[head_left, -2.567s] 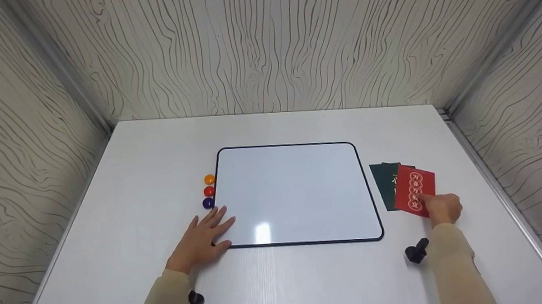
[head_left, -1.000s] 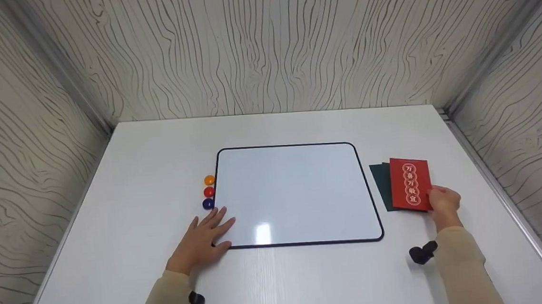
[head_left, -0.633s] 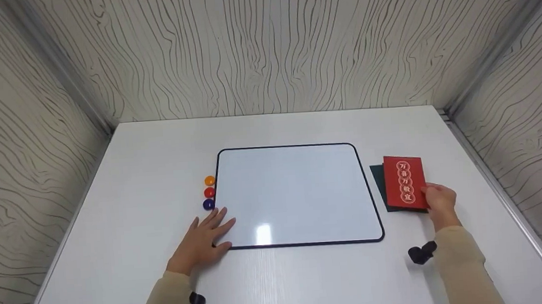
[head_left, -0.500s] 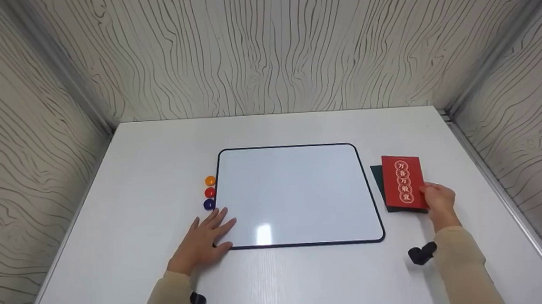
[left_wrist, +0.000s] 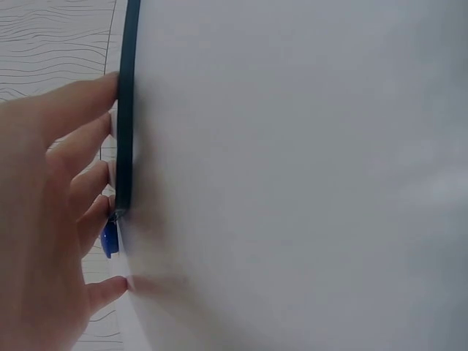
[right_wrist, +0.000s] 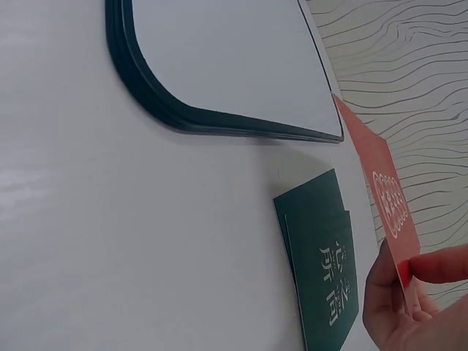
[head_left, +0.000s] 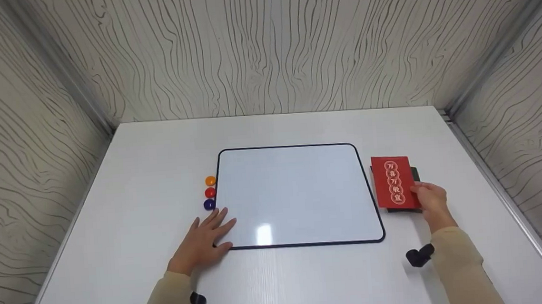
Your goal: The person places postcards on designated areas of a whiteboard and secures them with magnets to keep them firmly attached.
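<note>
In the head view my right hand (head_left: 433,202) pinches a red envelope (head_left: 394,181) by its lower right edge, thumb on top. White characters in linked circles run down its front. The right wrist view shows the envelope raised above two overlapping dark green envelopes (right_wrist: 322,270) on the table; from the head it hides most of them. My left hand (head_left: 201,242) lies with fingers spread on the lower left corner of a black-rimmed whiteboard (head_left: 288,193). Round magnets in orange (head_left: 210,181), red (head_left: 210,192) and blue (head_left: 209,204) line the board's left edge, just beyond those fingertips.
The white table (head_left: 285,284) meets a wood-grain patterned wall (head_left: 263,47) at the back, with similar panels on both sides. Small black devices stick out by the right sleeve (head_left: 420,256) and the left sleeve (head_left: 197,303).
My right hand has taken the red envelope by its edge, straightened and lifted it, and moved it left toward the whiteboard. The left hand has stayed put.
</note>
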